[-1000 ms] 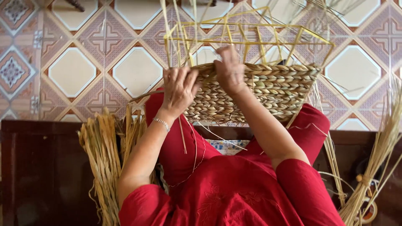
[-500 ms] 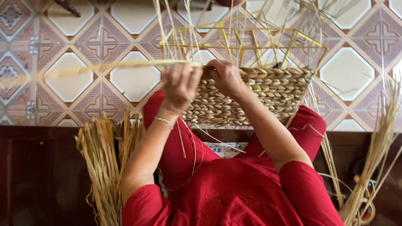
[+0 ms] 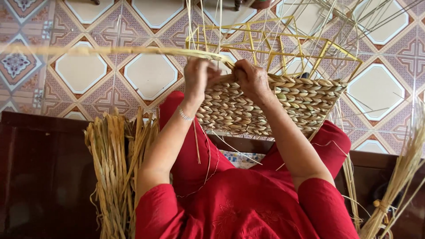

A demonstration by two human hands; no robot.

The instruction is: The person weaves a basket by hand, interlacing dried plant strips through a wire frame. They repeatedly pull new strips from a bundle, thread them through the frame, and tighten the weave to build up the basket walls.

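Resting on the lap, the half-woven basket (image 3: 270,108) looks light but stiff. Left hand (image 3: 198,77) pinches a long straw strand (image 3: 110,50), likely pliable and best gripped near the rim; right hand (image 3: 251,79) clamps the woven edge.

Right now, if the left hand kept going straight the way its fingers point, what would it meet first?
The left hand points away from the body, past the woven basket's rim. First in line is the long straw strand it already grips; beyond that, probably only the tiled floor, though depth is unclear.
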